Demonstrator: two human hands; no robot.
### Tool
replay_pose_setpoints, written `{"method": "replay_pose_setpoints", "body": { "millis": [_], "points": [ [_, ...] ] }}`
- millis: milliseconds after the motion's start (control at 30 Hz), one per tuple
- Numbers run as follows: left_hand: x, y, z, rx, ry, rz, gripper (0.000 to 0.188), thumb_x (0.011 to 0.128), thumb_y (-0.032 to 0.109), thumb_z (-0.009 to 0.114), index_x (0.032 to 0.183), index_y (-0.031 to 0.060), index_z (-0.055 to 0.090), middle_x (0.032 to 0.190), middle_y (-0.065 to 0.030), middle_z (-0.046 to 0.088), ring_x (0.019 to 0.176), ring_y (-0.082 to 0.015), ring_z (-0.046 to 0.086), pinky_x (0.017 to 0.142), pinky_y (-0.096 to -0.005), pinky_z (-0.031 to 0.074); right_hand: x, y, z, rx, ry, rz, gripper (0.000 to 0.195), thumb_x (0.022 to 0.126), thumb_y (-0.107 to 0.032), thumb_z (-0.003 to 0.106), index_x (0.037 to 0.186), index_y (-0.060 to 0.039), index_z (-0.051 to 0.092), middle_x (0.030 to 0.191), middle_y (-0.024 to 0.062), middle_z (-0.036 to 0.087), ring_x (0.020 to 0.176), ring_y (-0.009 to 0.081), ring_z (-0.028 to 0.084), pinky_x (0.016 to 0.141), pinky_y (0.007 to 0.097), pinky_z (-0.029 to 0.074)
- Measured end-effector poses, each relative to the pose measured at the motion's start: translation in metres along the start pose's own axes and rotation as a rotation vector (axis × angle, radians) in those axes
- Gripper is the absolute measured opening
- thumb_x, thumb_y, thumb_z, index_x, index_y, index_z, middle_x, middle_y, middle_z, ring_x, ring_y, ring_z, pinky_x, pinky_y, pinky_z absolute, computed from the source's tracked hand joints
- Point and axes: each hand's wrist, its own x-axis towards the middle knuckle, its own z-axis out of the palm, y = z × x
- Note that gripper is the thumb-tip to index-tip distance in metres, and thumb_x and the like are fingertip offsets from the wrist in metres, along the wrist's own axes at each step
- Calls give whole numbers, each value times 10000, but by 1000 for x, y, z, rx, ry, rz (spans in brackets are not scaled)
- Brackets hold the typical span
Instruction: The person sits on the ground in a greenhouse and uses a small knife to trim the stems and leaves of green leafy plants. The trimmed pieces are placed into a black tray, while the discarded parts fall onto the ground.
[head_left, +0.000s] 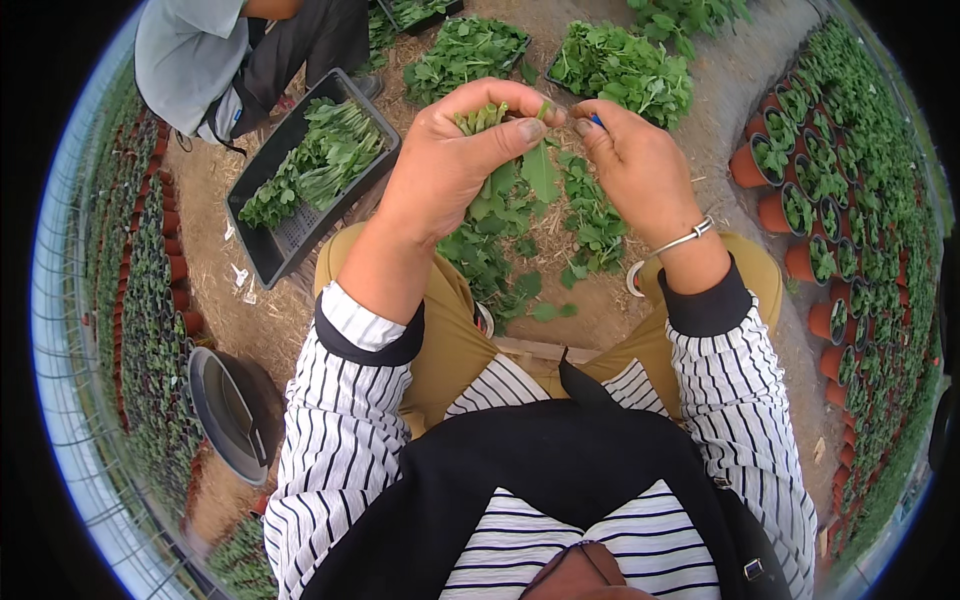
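My left hand (457, 150) is closed around a bundle of green leafy cuttings (484, 118), their cut stem ends showing above the thumb. Between its thumb and forefinger is one more leafy cutting (541, 171), its leaf hanging down. Just to the right, my right hand (637, 161) grips a small blue tool (598, 121); most of it is hidden by the fingers, so its kind cannot be told. Below the hands, loose leafy cuttings (596, 225) lie on the straw-strewn ground between my legs.
A black plastic crate (270, 259) with bundled cuttings stands at the left, near a seated person (195, 60). Heaped trays of greens (626, 71) lie ahead. Terracotta-coloured pots (750, 163) with plants line the right; more rows stand left. A dark bucket (225, 412) is at lower left.
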Motion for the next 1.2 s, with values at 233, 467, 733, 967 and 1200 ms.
{"method": "replay_pose_setpoints", "body": {
  "millis": [233,467,733,967,1200],
  "points": [
    [6,-4,-4,-296,-94,-113,259,927,187,589,1120,13,594,959,-48,648,814,-98,587,724,-236,512,35,68,36,269,-138,351,257,924,-287,523,984,-70,648,703,74,646,661,257,611,634,339,468],
    [2,-2,-13,-391,-135,-19,285,956,202,508,1138,-2,586,1198,-154,601,1091,-237,589,875,-341,530,7,186,121,-17,-341,663,332,929,-311,474,976,-40,661,866,145,682,887,319,641,778,422,485],
    [4,-1,-18,-633,-191,-28,212,1012,203,380,1088,57,514,849,-10,488,1040,-230,504,1074,-475,319,-125,265,194,-258,-658,907,381,919,-322,491,1095,-26,655,1140,238,612,1082,381,576,917,458,455],
    [11,1,-7,-584,56,-126,205,1013,167,382,1043,20,521,765,3,390,650,-99,429,693,-296,371,-89,272,199,-86,-242,1060,283,871,-271,542,1007,-56,666,969,209,664,948,399,615,823,458,485],
    [20,-9,-7,-373,123,-92,225,1014,191,394,1064,18,528,743,18,388,593,-70,405,634,-270,355,-12,303,243,-121,-410,852,304,868,-262,568,1140,-136,616,1143,179,610,1037,347,600,842,439,495]
  ]
}}
